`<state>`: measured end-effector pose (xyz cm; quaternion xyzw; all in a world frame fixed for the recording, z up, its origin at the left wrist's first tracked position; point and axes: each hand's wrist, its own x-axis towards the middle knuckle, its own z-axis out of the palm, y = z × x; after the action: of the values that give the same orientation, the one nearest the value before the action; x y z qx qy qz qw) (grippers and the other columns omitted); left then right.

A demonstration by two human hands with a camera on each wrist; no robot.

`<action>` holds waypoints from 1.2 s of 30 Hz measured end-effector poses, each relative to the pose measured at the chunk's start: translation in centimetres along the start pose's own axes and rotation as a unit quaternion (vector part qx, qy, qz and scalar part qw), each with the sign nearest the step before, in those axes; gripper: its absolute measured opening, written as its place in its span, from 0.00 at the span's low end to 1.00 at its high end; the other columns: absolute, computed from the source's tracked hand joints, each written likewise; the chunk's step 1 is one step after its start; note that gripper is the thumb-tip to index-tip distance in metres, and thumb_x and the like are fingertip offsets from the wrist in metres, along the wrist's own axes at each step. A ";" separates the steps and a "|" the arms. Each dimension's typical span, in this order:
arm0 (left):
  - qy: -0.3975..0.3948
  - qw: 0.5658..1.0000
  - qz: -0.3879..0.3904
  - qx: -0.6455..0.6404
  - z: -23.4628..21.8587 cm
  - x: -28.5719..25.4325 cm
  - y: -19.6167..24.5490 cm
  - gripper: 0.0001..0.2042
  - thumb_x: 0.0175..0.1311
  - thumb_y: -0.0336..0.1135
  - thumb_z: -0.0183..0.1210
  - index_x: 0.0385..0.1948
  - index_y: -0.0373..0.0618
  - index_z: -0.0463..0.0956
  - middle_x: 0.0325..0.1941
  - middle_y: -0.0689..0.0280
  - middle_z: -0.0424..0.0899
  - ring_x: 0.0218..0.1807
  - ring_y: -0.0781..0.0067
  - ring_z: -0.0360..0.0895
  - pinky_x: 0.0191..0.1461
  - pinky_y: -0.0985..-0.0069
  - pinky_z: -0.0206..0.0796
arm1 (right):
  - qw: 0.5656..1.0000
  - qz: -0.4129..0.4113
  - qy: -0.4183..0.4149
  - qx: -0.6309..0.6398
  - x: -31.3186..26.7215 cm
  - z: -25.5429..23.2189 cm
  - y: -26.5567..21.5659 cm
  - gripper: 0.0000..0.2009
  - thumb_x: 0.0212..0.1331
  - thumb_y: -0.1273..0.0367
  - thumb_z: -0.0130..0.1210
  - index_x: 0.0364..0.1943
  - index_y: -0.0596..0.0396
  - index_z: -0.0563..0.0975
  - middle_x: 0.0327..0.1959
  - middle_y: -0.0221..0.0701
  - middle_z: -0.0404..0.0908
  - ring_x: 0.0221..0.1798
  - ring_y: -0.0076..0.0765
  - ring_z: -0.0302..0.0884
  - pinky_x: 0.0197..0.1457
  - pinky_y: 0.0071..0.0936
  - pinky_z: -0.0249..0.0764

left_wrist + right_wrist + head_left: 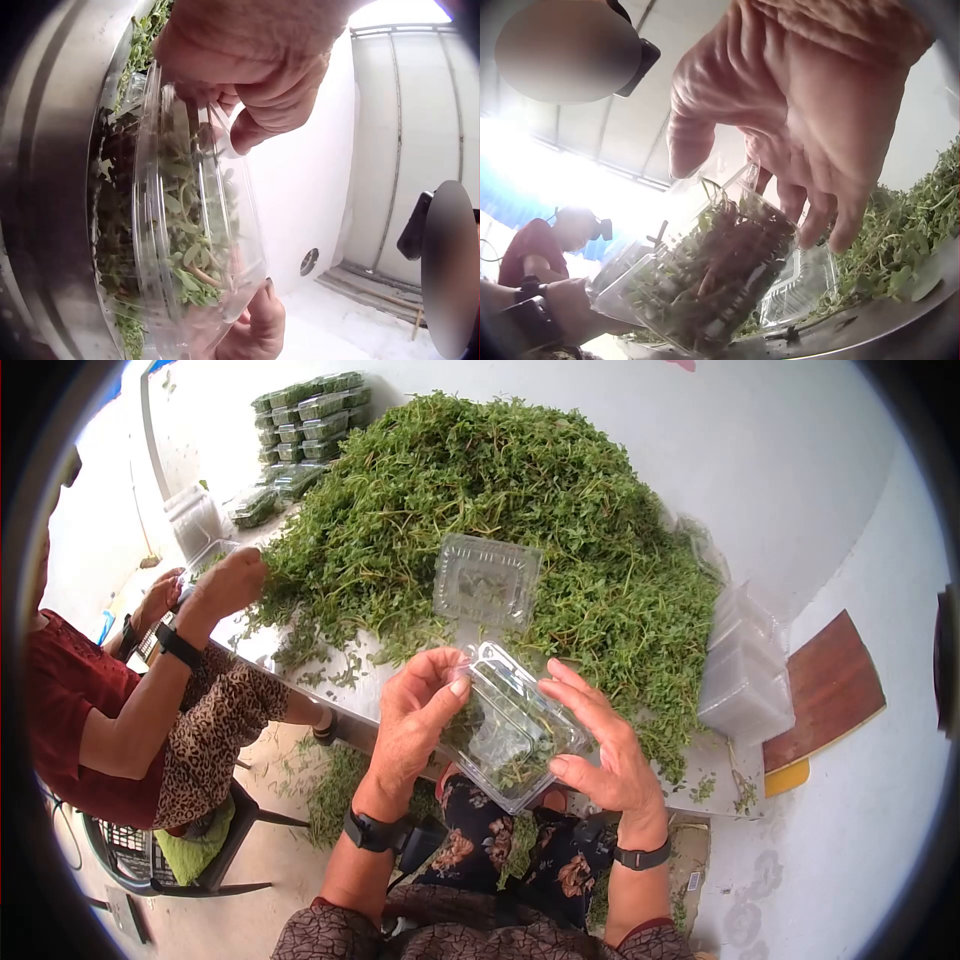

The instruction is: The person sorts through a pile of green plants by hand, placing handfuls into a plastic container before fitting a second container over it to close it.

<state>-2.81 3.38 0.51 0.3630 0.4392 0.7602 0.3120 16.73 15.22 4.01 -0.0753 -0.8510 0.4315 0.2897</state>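
A clear plastic box point(515, 735) with green sprigs inside is held above the table's front edge, its lid over the sprigs. My left hand point(408, 715) pinches its left corner between thumb and fingers. At its right side my right hand point(610, 750) has its fingers spread, thumb near the box's edge. In the left wrist view the sprigs point(187, 217) show through the clear wall, with the left hand point(255, 67) at the top. In the right wrist view the right hand point(802, 112) is over the box point(712, 277), fingers extended.
A big heap of greens point(500, 470) covers the table. Behind my hands lies an empty clear box point(487, 580). Stacked empty boxes point(745, 670) stand right, filled boxes point(310, 420) back left. A seated person point(110, 710) works at the left. A reddish board point(825, 690) is far right.
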 end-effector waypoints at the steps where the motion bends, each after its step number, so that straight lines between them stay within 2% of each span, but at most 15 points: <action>1: 0.002 1.000 -0.003 0.007 0.0 0.0 0.0 0.11 0.65 0.29 0.58 0.46 0.37 0.74 0.38 0.74 0.76 0.38 0.86 0.69 0.44 0.84 0.62 | 1.000 0.001 -0.001 0.001 0.0 -0.1 0.0 0.31 0.48 0.62 0.62 0.61 0.55 0.72 0.69 0.47 0.63 0.71 0.52 0.60 0.72 0.42 0.54; 8: 0.014 1.000 -0.009 0.016 0.4 0.0 0.0 0.12 0.64 0.29 0.58 0.47 0.35 0.73 0.39 0.72 0.77 0.39 0.85 0.71 0.45 0.84 0.65 | 0.997 -0.022 -0.018 -0.069 0.0 -0.5 0.3 0.31 0.47 0.64 0.62 0.61 0.54 0.73 0.70 0.45 0.62 0.72 0.50 0.59 0.73 0.42 0.54; 10: 0.032 0.999 -0.011 0.012 1.0 0.0 0.3 0.14 0.64 0.33 0.60 0.47 0.35 0.74 0.39 0.73 0.78 0.38 0.87 0.69 0.45 0.86 0.62 | 0.997 -0.025 -0.018 -0.071 0.0 -0.5 0.4 0.30 0.47 0.65 0.62 0.60 0.54 0.74 0.70 0.45 0.62 0.72 0.50 0.58 0.73 0.42 0.54; 13: 0.033 0.999 -0.023 0.016 0.9 0.0 0.3 0.14 0.64 0.33 0.60 0.48 0.35 0.74 0.40 0.72 0.78 0.40 0.86 0.70 0.47 0.85 0.63 | 0.999 -0.013 -0.014 -0.042 -0.1 -0.6 0.6 0.29 0.47 0.66 0.61 0.59 0.54 0.75 0.70 0.45 0.62 0.71 0.49 0.59 0.73 0.42 0.54; 15: 0.035 0.999 -0.023 0.017 0.9 0.0 0.3 0.14 0.64 0.33 0.60 0.48 0.36 0.74 0.40 0.72 0.78 0.40 0.86 0.70 0.47 0.85 0.63 | 0.999 0.001 -0.024 0.039 0.0 -0.6 1.0 0.28 0.48 0.66 0.61 0.58 0.54 0.75 0.69 0.45 0.63 0.71 0.48 0.60 0.73 0.43 0.54; 19: 0.043 0.999 -0.021 0.011 1.1 0.1 0.3 0.13 0.64 0.32 0.60 0.47 0.36 0.74 0.40 0.72 0.79 0.40 0.86 0.71 0.47 0.85 0.63 | 0.997 0.026 -0.020 0.064 -0.1 -0.5 1.2 0.26 0.50 0.66 0.60 0.58 0.54 0.76 0.69 0.45 0.64 0.71 0.48 0.60 0.73 0.43 0.54; 21: 0.043 0.999 -0.023 0.017 1.1 0.1 0.3 0.13 0.64 0.32 0.60 0.47 0.36 0.74 0.40 0.72 0.79 0.40 0.86 0.71 0.47 0.84 0.63 | 0.996 0.027 -0.031 0.074 0.0 -0.5 1.1 0.21 0.56 0.62 0.56 0.53 0.57 0.79 0.68 0.45 0.64 0.70 0.47 0.61 0.72 0.43 0.53; 22: 0.042 0.999 -0.023 0.024 1.1 0.2 0.2 0.13 0.64 0.32 0.60 0.47 0.36 0.75 0.40 0.72 0.79 0.40 0.85 0.71 0.47 0.84 0.63 | 0.996 0.027 -0.032 0.074 -0.1 -0.4 1.2 0.21 0.56 0.62 0.56 0.53 0.57 0.79 0.68 0.45 0.64 0.70 0.47 0.61 0.72 0.43 0.53; 24: 0.041 0.999 -0.026 0.014 1.2 0.1 0.4 0.13 0.64 0.32 0.60 0.47 0.36 0.75 0.40 0.72 0.79 0.40 0.85 0.71 0.47 0.84 0.63 | 0.990 0.018 -0.019 0.138 -0.1 -0.2 1.7 0.19 0.63 0.59 0.51 0.47 0.60 0.81 0.68 0.46 0.65 0.69 0.47 0.62 0.72 0.42 0.53; 27: 0.039 0.999 -0.029 0.014 1.3 0.1 0.4 0.13 0.64 0.31 0.60 0.47 0.35 0.75 0.40 0.71 0.79 0.40 0.85 0.72 0.47 0.84 0.64 | 0.987 0.042 -0.025 0.155 0.0 -0.3 1.3 0.21 0.67 0.57 0.46 0.44 0.62 0.82 0.67 0.47 0.66 0.69 0.46 0.61 0.71 0.40 0.53; 31: 0.037 0.998 -0.035 0.021 1.3 0.3 0.3 0.14 0.64 0.31 0.60 0.48 0.35 0.74 0.41 0.70 0.80 0.40 0.84 0.73 0.47 0.84 0.65 | 0.983 0.046 -0.020 0.176 -0.2 -0.3 1.7 0.20 0.67 0.59 0.46 0.45 0.62 0.82 0.65 0.46 0.69 0.68 0.45 0.63 0.70 0.40 0.55; 33: 0.040 0.998 -0.035 0.016 1.4 0.4 0.1 0.14 0.64 0.31 0.60 0.48 0.35 0.74 0.41 0.70 0.80 0.40 0.84 0.73 0.47 0.84 0.65 | 0.989 0.067 0.040 0.126 -0.3 0.0 1.9 0.17 0.67 0.62 0.49 0.46 0.63 0.81 0.62 0.46 0.72 0.60 0.37 0.71 0.63 0.36 0.64; 34: 0.044 0.998 -0.036 0.011 1.4 0.5 0.0 0.14 0.64 0.31 0.60 0.48 0.35 0.74 0.41 0.70 0.80 0.40 0.84 0.73 0.48 0.83 0.65 | 0.989 0.066 0.040 0.125 -0.4 0.2 1.5 0.17 0.67 0.62 0.49 0.46 0.63 0.81 0.62 0.46 0.72 0.60 0.37 0.71 0.63 0.36 0.64; 36: 0.051 0.998 -0.037 0.024 1.3 0.5 -0.1 0.14 0.63 0.30 0.60 0.48 0.35 0.74 0.41 0.70 0.79 0.41 0.83 0.74 0.48 0.83 0.65 | 0.983 0.094 0.143 0.072 -0.6 0.7 0.6 0.14 0.64 0.66 0.55 0.45 0.64 0.81 0.55 0.43 0.78 0.47 0.27 0.76 0.51 0.28 0.71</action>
<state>-1.99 4.43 1.05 0.3146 0.4859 0.7551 0.3079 16.69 14.89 2.94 -0.1944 -0.7564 0.5020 0.3715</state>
